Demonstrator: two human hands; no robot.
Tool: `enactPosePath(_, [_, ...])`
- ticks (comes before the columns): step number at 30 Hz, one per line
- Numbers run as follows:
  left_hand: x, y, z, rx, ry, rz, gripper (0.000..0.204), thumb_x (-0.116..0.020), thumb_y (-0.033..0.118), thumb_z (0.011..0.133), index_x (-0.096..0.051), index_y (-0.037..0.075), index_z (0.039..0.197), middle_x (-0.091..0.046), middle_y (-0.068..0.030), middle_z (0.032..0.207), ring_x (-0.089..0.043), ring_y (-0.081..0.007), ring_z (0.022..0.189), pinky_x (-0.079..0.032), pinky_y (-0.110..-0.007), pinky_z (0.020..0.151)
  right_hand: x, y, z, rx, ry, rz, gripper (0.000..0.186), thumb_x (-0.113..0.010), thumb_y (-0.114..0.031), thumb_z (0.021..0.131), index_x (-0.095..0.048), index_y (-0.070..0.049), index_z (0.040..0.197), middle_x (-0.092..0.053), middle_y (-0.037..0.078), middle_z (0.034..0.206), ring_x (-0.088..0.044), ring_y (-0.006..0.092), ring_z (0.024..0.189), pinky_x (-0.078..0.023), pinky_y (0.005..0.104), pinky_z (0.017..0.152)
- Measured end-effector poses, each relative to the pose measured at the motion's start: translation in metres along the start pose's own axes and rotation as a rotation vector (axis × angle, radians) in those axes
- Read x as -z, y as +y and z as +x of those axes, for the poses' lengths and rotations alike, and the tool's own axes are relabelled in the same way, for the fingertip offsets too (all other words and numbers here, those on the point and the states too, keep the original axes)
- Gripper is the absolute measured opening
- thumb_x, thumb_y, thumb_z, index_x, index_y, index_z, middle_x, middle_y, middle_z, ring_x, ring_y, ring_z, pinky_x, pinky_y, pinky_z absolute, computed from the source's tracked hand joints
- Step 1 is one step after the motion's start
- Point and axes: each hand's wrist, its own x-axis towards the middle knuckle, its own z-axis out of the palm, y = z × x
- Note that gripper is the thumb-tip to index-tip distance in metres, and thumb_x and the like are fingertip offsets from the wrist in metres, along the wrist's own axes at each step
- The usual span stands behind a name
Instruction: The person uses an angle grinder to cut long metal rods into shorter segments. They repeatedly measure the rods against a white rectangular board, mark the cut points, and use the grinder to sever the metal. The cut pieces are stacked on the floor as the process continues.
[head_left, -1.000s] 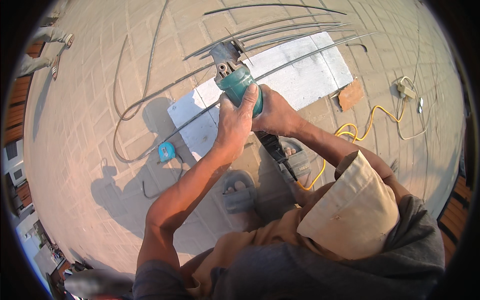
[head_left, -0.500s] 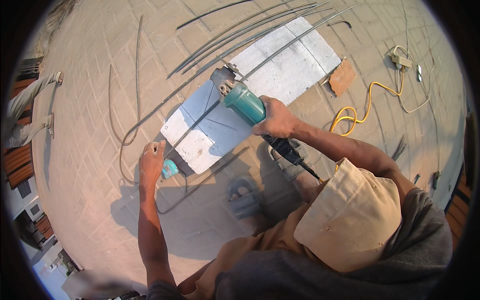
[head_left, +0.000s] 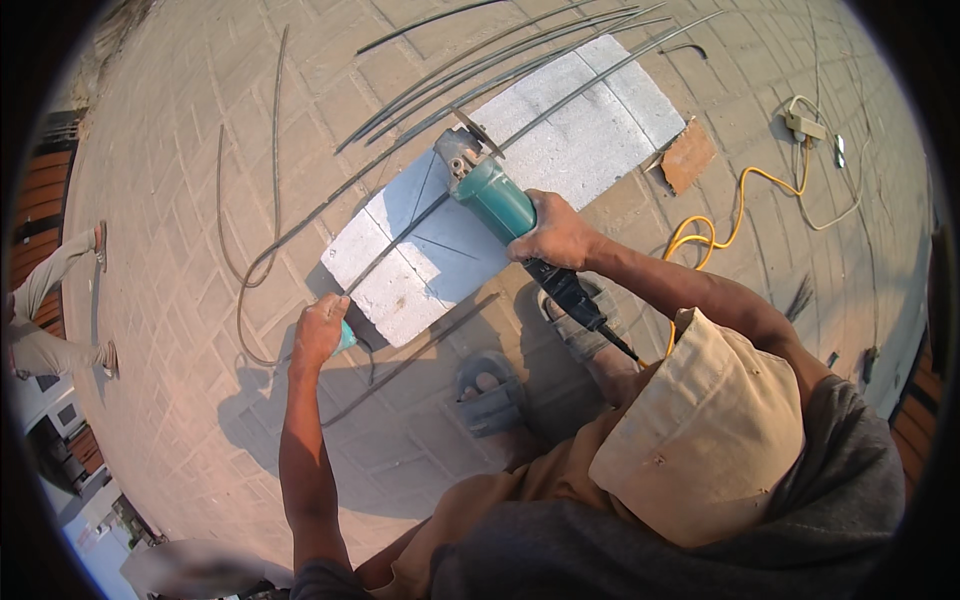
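Note:
My right hand [head_left: 560, 232] is wrapped round the body of a green angle grinder [head_left: 495, 203]. The grinder's cutting disc [head_left: 481, 134] is beside a long thin steel rod [head_left: 395, 243], over the middle of a pale block [head_left: 400, 300]. That rod lies lengthwise along the block and runs out past its far right end. At the block's near left end, my left hand [head_left: 320, 328] is closed with its fingertips on the rod's end. A teal tape measure [head_left: 347, 338] shows partly behind that hand. The grinder head covers part of the rod.
Several more steel rods [head_left: 440, 90] lie on the paving behind the block. A bent rod [head_left: 245, 290] loops at the left. A yellow cable [head_left: 740, 215] leads to a socket box [head_left: 805, 125] at right. A brown scrap [head_left: 688, 157] touches the block. Another person's legs [head_left: 60, 300] are far left.
My left hand has shifted slightly right and down, and its fingers have closed on the rod's end. The grinder's head and disc have tilted and moved slightly right. The other person's legs have moved down.

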Motion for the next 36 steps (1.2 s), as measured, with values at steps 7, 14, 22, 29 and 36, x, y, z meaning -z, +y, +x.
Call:
enactPosePath(7, [0.001, 0.006, 0.000, 0.033, -0.006, 0.031, 0.042, -0.054, 0.042, 0.101, -0.061, 0.002, 0.094, -0.061, -0.0269, 0.084, -0.058, -0.0484, 0.082, -0.047, -0.049, 0.072, -0.002, 0.001, -0.002, 0.013, -0.004, -0.034, 0.061, -0.081, -0.025, 0.065, -0.062, 0.009, 0.112, -0.070, 0.025, 0.098, -0.069, 0.0326, 0.093, -0.054, 0.0393, 0.085])
enactPosePath(14, [0.000, 0.000, 0.002, -0.001, -0.003, 0.042, 0.041, -0.054, 0.042, 0.101, -0.063, 0.002, 0.096, -0.063, -0.0267, 0.085, -0.059, -0.0485, 0.084, -0.047, -0.049, 0.073, -0.003, 0.005, 0.000, 0.002, -0.004, -0.016, 0.062, -0.080, -0.025, 0.065, -0.062, 0.010, 0.112, -0.070, 0.024, 0.097, -0.069, 0.0320, 0.092, -0.054, 0.0395, 0.084])
enactPosePath(22, [-0.003, -0.005, 0.003, -0.007, 0.008, 0.041, 0.042, -0.055, 0.042, 0.101, -0.062, 0.001, 0.094, -0.062, -0.0272, 0.084, -0.058, -0.0496, 0.083, -0.047, -0.050, 0.073, -0.001, 0.001, -0.002, 0.023, 0.011, -0.043, 0.060, -0.081, -0.026, 0.065, -0.063, 0.010, 0.109, -0.070, 0.023, 0.094, -0.069, 0.0304, 0.089, -0.055, 0.0386, 0.081])
enactPosePath(29, [-0.005, -0.005, 0.005, -0.001, 0.002, 0.031, 0.044, -0.054, 0.044, 0.100, -0.062, 0.001, 0.094, -0.062, -0.0278, 0.084, -0.058, -0.0501, 0.084, -0.047, -0.050, 0.073, -0.002, 0.005, -0.007, -0.002, -0.009, 0.022, 0.052, -0.081, -0.016, 0.067, -0.059, 0.008, 0.107, -0.067, 0.012, 0.085, -0.066, 0.0179, 0.077, -0.054, 0.0323, 0.070])
enactPosePath(36, [-0.006, -0.002, 0.002, -0.030, 0.047, -0.007, 0.045, -0.055, 0.043, 0.101, -0.061, -0.001, 0.093, -0.061, -0.0278, 0.083, -0.057, -0.0480, 0.079, -0.046, -0.049, 0.072, 0.001, 0.002, -0.015, -0.020, -0.028, 0.073, 0.052, -0.081, -0.016, 0.067, -0.060, 0.009, 0.108, -0.067, 0.011, 0.085, -0.066, 0.0180, 0.077, -0.054, 0.0315, 0.071])
